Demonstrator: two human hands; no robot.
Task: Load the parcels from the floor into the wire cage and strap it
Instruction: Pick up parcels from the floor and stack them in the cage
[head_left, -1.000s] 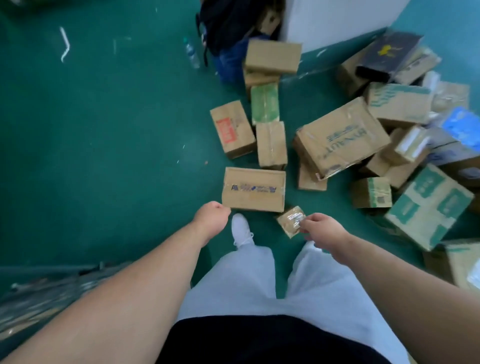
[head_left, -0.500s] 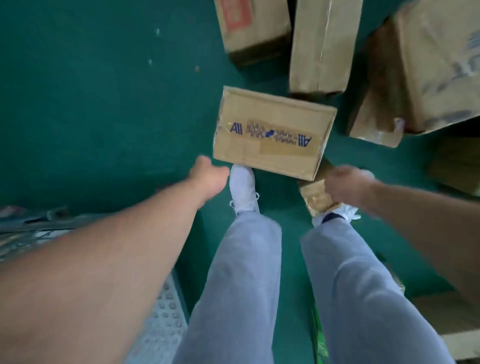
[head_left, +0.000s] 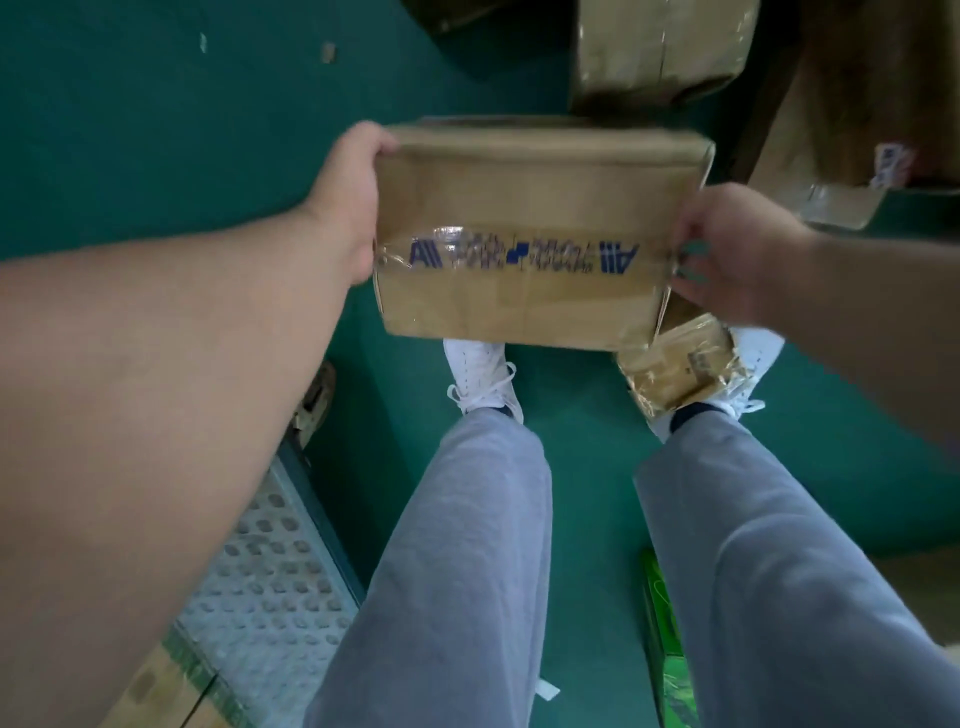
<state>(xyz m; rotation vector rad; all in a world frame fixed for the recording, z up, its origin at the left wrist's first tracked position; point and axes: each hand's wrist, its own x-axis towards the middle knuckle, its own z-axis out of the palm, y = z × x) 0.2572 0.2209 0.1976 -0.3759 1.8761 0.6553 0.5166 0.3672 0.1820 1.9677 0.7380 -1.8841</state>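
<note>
A brown box (head_left: 530, 208) with blue print on its tape is held at both ends. It is kept in front of the knees, above the green floor (head_left: 156, 104). The left end is gripped by the left hand (head_left: 349, 202), which is curled round the far corner with the palm pressed flat on the side. The right end is gripped by the right hand (head_left: 743, 254), and its fingers (head_left: 693, 260), with green nails, are bent onto the edge of the box. The toe of the left shoe (head_left: 480, 374) is hidden by the near edge of the box.

A small box (head_left: 675, 364) wrapped in shiny tape is seen just under the right hand, over the right shoe (head_left: 753, 353). It cannot be told if it is held or only lying there.

More boxes (head_left: 660, 47) are seen on the floor at the top and the top right. A metal plate (head_left: 270, 571) full of holes is seen low on the left, beside the left leg. A green packet (head_left: 667, 654) is seen on the floor between the legs.
</note>
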